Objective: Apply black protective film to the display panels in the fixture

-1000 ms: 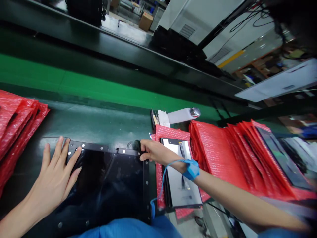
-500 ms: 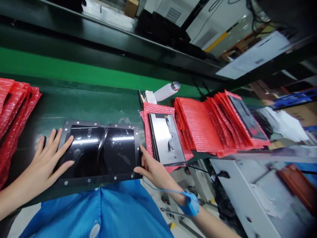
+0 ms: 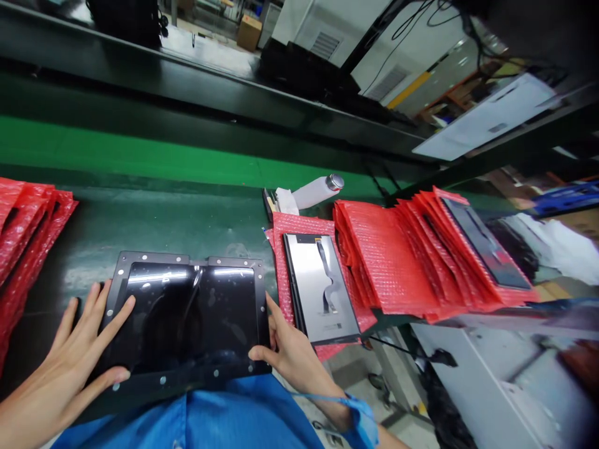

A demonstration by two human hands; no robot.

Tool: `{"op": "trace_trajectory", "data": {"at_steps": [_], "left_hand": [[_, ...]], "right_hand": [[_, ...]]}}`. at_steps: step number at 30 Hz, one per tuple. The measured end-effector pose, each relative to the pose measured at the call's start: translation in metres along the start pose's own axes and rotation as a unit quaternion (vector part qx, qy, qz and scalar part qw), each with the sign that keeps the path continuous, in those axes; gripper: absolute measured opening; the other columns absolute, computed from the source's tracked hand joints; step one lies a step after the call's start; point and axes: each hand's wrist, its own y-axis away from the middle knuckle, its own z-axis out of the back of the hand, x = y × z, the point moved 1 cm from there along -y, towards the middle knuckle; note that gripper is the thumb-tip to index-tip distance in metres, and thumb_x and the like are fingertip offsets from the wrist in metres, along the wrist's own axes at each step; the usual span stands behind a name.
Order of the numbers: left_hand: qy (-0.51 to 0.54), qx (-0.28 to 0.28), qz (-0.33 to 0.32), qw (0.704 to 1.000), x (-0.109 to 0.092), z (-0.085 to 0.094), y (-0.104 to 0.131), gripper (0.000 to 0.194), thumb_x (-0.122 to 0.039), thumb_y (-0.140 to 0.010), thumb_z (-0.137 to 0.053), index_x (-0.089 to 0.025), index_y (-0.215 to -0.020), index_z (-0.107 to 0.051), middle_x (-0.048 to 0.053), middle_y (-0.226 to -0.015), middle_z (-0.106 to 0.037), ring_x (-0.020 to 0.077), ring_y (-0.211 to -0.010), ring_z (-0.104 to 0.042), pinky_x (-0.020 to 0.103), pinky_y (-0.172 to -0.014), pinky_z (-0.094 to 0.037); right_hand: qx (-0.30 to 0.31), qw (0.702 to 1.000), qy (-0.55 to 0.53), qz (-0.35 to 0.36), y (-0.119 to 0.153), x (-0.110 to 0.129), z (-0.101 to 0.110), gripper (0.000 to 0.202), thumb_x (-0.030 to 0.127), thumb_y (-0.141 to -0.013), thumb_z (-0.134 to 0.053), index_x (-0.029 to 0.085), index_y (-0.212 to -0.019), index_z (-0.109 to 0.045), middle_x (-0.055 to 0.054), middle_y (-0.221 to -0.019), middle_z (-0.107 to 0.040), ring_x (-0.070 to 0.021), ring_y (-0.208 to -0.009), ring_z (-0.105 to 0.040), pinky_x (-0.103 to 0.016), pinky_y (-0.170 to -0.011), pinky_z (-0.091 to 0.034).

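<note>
1. A black frame (image 3: 187,376) is placed on the dark green bench (image 3: 168,218), close against the near edge, in front of the body; a glossy dark screen (image 3: 196,324) is enclosed by it on all four sides.
2. The left hand (image 3: 77,368) is laid at the frame's left side with fingers spread, index finger and thumb reaching onto it.
3. The right hand (image 3: 292,349) is set at the right edge, thumb on the lower corner, fingers bent alongside; whether the edge is pinched cannot be told.
4. The piece is judged to be mid-handling: screen and frame are together, but neither hand is clear. Whether anything remains unfastened cannot be told.
5. A silver-backed panel (image 3: 306,280), laid on a red bubble sleeve (image 3: 304,223) just beside the right hand, is left untouched.
6. More red sleeves (image 3: 393,255) are stacked farther right; their contents are mostly hidden.
</note>
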Motion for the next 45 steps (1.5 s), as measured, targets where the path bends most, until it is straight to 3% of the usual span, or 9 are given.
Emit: {"op": "trace_trajectory", "data": {"at_steps": [4,8,13,17,21,25,31,38,45], "left_hand": [[-0.001,-0.012,-0.001,1.0,-0.01,0.002,-0.003,0.08,-0.056,-0.091,-0.05,-0.029,-0.158,-0.017,0.012,-0.166,-0.006,0.045,-0.15,-0.01,0.07,-0.115,-0.018],[-0.014,-0.062,0.063,0.996,-0.029,0.005,-0.009,0.08,-0.054,-0.093,-0.05,-0.028,-0.159,-0.013,0.013,-0.166,0.001,0.045,-0.151,-0.001,0.071,-0.115,-0.012],[-0.008,-0.088,0.094,0.992,-0.045,0.005,-0.012,0.086,-0.052,-0.092,-0.055,-0.026,-0.159,-0.009,0.016,-0.166,0.005,0.0448,-0.151,0.002,0.071,-0.115,-0.014],[-0.007,-0.105,0.126,0.986,-0.047,0.004,-0.008,0.093,-0.055,-0.091,-0.054,-0.023,-0.159,0.0,0.017,-0.166,-0.005,0.0417,-0.152,0.0,0.069,-0.117,-0.013],[-0.027,-0.081,0.124,0.989,-0.047,0.004,-0.003,0.106,-0.069,-0.086,-0.053,-0.019,-0.159,0.005,0.018,-0.165,-0.01,0.0407,-0.152,-0.003,0.067,-0.118,-0.009],[-0.057,-0.062,0.116,0.99,-0.047,0.005,0.0,0.12,-0.082,-0.077,-0.05,-0.014,-0.158,0.005,0.021,-0.164,-0.01,0.0422,-0.152,-0.003,0.068,-0.117,-0.005],[-0.095,-0.079,0.129,0.984,-0.052,0.002,0.0,0.117,-0.082,-0.08,-0.047,-0.011,-0.158,0.002,0.022,-0.163,-0.014,0.0418,-0.152,-0.004,0.069,-0.117,0.0],[-0.104,-0.081,0.139,0.982,-0.057,0.002,0.0,0.115,-0.082,-0.08,-0.045,-0.009,-0.158,-0.002,0.024,-0.162,-0.015,0.0423,-0.152,-0.004,0.071,-0.116,0.003],[-0.037,-0.081,0.123,0.988,-0.053,0.005,0.001,0.104,-0.071,-0.085,-0.053,-0.013,-0.158,-0.007,0.021,-0.164,-0.009,0.0419,-0.152,0.003,0.069,-0.117,-0.002]], "right_hand": [[-0.059,0.998,-0.001,0.017,0.002,0.004,-0.006,0.095,0.051,-0.086,-0.066,0.02,-0.159,-0.014,0.001,-0.08,-0.055,-0.0222,-0.075,-0.059,-0.033,-0.068,-0.049],[-0.112,0.991,0.037,0.056,-0.006,0.004,-0.007,0.078,0.057,-0.095,-0.05,0.019,-0.157,-0.023,-0.004,-0.088,-0.058,-0.0229,-0.079,-0.06,-0.036,-0.072,-0.051],[-0.099,0.975,0.147,0.136,-0.027,0.013,0.016,0.069,0.058,-0.096,-0.047,0.018,-0.151,-0.036,-0.006,-0.086,-0.062,-0.0265,-0.081,-0.063,-0.041,-0.072,-0.053],[-0.165,0.932,0.205,0.248,-0.053,0.051,0.033,0.054,0.048,-0.1,-0.044,0.021,-0.147,-0.043,-0.014,-0.115,-0.063,-0.0314,-0.107,-0.06,-0.048,-0.092,-0.05],[-0.103,0.903,0.178,0.376,-0.085,0.094,0.025,0.049,0.03,-0.101,-0.044,0.023,-0.149,-0.037,-0.011,-0.138,-0.056,-0.027,-0.128,-0.049,-0.048,-0.107,-0.044],[-0.091,0.882,0.21,0.413,-0.112,0.113,0.013,0.05,0.014,-0.098,-0.039,0.018,-0.149,-0.038,-0.013,-0.134,-0.059,-0.026,-0.127,-0.051,-0.047,-0.101,-0.047],[-0.109,0.833,0.273,0.469,-0.123,0.113,0.001,0.05,0.003,-0.094,-0.034,0.01,-0.142,-0.047,-0.016,-0.121,-0.065,-0.0294,-0.119,-0.055,-0.048,-0.096,-0.047],[-0.128,0.873,0.072,0.465,-0.136,0.105,-0.009,0.048,0.002,-0.086,-0.039,0.017,-0.13,-0.051,-0.011,-0.112,-0.062,-0.0249,-0.112,-0.055,-0.044,-0.098,-0.048],[-0.057,0.919,-0.042,0.388,-0.133,0.112,0.009,0.038,0.013,-0.085,-0.046,0.022,-0.121,-0.05,-0.006,-0.109,-0.063,-0.0216,-0.106,-0.06,-0.043,-0.099,-0.047]]}}
